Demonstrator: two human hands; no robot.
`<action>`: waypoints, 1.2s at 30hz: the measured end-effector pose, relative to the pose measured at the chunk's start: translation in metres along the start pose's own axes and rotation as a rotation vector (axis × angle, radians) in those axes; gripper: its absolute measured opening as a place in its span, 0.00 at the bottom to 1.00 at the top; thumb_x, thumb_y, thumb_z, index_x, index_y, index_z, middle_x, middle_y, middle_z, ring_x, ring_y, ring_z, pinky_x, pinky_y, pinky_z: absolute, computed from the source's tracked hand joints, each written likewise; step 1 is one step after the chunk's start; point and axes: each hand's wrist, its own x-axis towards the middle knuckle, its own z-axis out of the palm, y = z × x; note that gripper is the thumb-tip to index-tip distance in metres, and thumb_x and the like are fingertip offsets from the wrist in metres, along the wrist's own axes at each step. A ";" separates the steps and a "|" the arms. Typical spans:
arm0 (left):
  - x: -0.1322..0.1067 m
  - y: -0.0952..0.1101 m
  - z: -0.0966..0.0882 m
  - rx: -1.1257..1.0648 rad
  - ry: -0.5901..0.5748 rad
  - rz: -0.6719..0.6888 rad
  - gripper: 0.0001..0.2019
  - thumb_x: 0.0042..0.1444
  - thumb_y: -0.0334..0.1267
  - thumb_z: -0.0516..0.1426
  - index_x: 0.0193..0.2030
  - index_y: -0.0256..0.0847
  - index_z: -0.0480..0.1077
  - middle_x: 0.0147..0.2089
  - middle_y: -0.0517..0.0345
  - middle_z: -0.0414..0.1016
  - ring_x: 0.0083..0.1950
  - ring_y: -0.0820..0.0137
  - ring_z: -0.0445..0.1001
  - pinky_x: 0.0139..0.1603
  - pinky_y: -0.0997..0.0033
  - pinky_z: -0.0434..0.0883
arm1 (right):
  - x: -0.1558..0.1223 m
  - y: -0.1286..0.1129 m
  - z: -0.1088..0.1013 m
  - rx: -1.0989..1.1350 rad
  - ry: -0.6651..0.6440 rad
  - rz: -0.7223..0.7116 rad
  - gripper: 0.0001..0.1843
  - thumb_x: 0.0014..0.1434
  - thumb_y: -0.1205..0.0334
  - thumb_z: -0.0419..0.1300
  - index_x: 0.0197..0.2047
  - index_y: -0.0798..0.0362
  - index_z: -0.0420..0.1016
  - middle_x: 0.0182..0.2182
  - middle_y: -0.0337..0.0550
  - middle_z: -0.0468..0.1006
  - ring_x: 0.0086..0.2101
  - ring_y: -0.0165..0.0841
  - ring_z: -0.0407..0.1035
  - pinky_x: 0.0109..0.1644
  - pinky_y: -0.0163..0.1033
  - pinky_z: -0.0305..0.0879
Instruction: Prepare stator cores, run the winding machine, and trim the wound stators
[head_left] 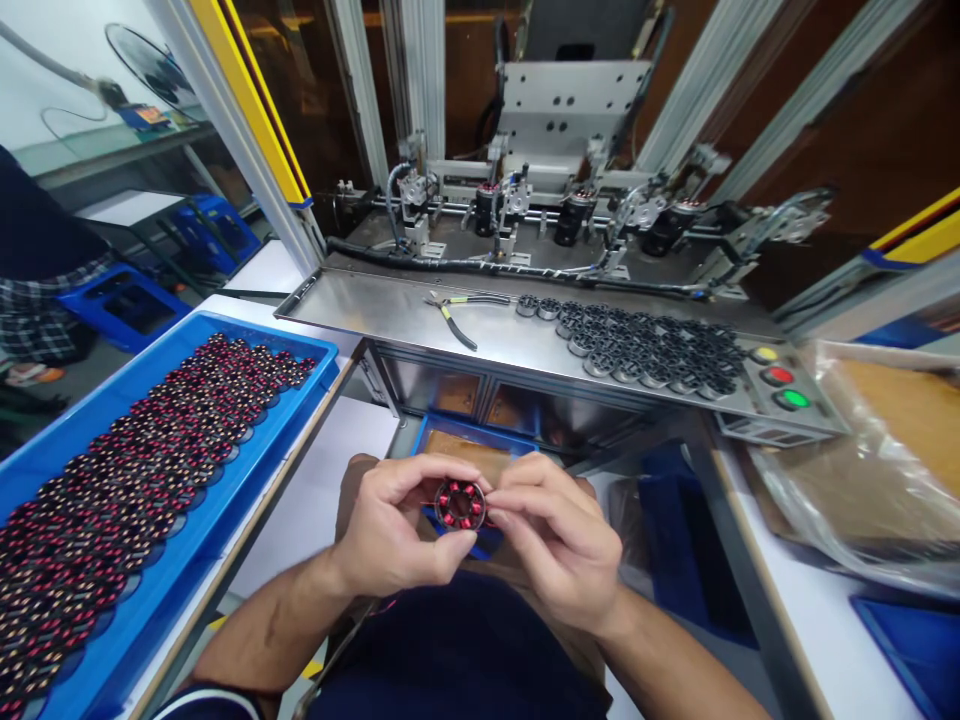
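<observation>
Left grip — coiled ring inside, edge-held

Wound motor stator, ring face showing, at the lower centre of the frame.
It is a small round piece with a dark, thin outer rim and glossy red coils, roughly six, set in a circle about a dark round opening. The coils sit apart, with dark gaps between them. Its open face turns up toward the camera, and it is raised in the air between the left hand, which grips it at the left, and the right hand, pinched at its right edge, where a bit of red shows; the exact contact there is hidden.
</observation>
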 end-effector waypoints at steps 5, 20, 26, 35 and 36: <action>-0.001 -0.002 0.002 0.136 0.040 0.095 0.24 0.41 0.22 0.64 0.48 0.39 0.75 0.41 0.50 0.82 0.40 0.63 0.81 0.42 0.69 0.80 | -0.007 -0.005 0.008 -0.016 0.103 0.046 0.13 0.54 0.79 0.62 0.38 0.51 0.77 0.27 0.41 0.74 0.28 0.33 0.69 0.32 0.43 0.68; 0.001 0.009 0.005 -0.213 -0.060 -0.237 0.17 0.42 0.28 0.66 0.42 0.39 0.78 0.35 0.53 0.83 0.31 0.66 0.81 0.33 0.73 0.78 | 0.018 0.004 -0.019 0.090 -0.190 -0.090 0.22 0.54 0.58 0.70 0.52 0.41 0.78 0.48 0.50 0.76 0.50 0.45 0.69 0.53 0.58 0.68; 0.002 0.005 0.004 -0.283 -0.180 -0.349 0.17 0.43 0.37 0.68 0.42 0.39 0.79 0.34 0.52 0.81 0.34 0.66 0.79 0.35 0.72 0.75 | 0.033 0.003 -0.017 0.184 -0.325 -0.165 0.11 0.56 0.57 0.68 0.44 0.46 0.81 0.49 0.50 0.77 0.51 0.44 0.70 0.54 0.58 0.69; 0.000 0.003 0.005 -0.570 -0.171 -0.574 0.19 0.41 0.39 0.72 0.41 0.38 0.78 0.35 0.55 0.82 0.31 0.74 0.78 0.34 0.80 0.74 | -0.003 -0.009 -0.012 -0.285 -0.016 -0.427 0.06 0.59 0.73 0.64 0.38 0.56 0.80 0.39 0.44 0.76 0.42 0.34 0.68 0.46 0.45 0.70; 0.000 0.003 0.006 -0.575 -0.166 -0.529 0.19 0.42 0.37 0.71 0.42 0.38 0.78 0.36 0.55 0.82 0.34 0.74 0.79 0.37 0.79 0.74 | -0.007 -0.009 -0.012 -0.335 -0.001 -0.434 0.06 0.59 0.74 0.63 0.39 0.57 0.80 0.38 0.44 0.76 0.41 0.34 0.67 0.46 0.44 0.70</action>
